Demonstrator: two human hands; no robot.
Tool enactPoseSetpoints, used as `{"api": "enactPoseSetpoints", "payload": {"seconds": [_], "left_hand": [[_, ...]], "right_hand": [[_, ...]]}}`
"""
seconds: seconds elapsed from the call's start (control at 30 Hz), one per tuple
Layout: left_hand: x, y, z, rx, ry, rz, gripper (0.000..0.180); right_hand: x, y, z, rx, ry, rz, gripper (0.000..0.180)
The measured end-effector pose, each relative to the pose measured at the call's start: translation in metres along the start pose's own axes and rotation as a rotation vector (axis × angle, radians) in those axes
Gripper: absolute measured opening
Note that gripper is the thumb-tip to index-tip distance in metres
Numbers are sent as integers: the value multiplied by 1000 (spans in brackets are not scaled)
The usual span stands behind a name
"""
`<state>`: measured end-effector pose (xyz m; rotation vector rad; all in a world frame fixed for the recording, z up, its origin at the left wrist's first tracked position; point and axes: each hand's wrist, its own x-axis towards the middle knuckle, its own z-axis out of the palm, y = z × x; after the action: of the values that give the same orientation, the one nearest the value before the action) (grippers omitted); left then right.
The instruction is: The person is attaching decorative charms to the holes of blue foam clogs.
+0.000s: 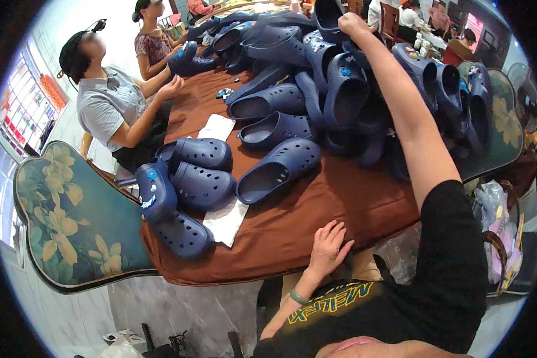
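Head view, table stock: I am reaching my right hand (351, 24) far across the table, arm stretched out over a big heap of dark blue clogs (340, 89); the hand is curled into a loose fist at the top of the heap, touching a clog at the far side, though I cannot tell whether the fingers are actually gripping it. I am resting my left hand (328, 247) flat on the near edge of the brown tablecloth (316, 209), fingers spread and pressing down, holding nothing; a green band is sitting on that wrist. One single clog (278, 169) is lying sole down between the heap and my left hand, open side up. To the left, four more clogs (182, 191) are lying in a small group, two of them partly on white paper sheets (225, 221); another white sheet (216, 126) is lying further back. A few small coloured charms (224, 93) are sitting on the cloth near the heap. A teal chair back with yellow flowers (71, 221) is standing at the left table edge. Two other people are sitting at the far left side, one in a grey shirt (104, 107), one in a patterned top (152, 48) handling clogs.
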<state>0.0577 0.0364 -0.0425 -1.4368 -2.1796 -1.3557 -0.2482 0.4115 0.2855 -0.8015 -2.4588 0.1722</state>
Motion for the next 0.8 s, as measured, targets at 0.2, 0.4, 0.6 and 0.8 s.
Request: {"api": "enactPoseSetpoints", "payload": {"seconds": [0.2, 0.4, 0.6, 0.8], "left_hand": [[-7, -10, -5, -85, 0, -21, 32], [-4, -5, -3, -88, 34, -55, 29], [-17, -20, -17, -40, 75, -175, 28], [-15, -15, -7, -134, 92, -71, 28]], "right_hand": [[-44, -61, 41, -119, -83, 320, 55], [-43, -53, 58, 79, 31, 317, 61], [-66, -90, 81, -76, -43, 368, 83], [-1, -15, 91, -121, 189, -16, 65]]}}
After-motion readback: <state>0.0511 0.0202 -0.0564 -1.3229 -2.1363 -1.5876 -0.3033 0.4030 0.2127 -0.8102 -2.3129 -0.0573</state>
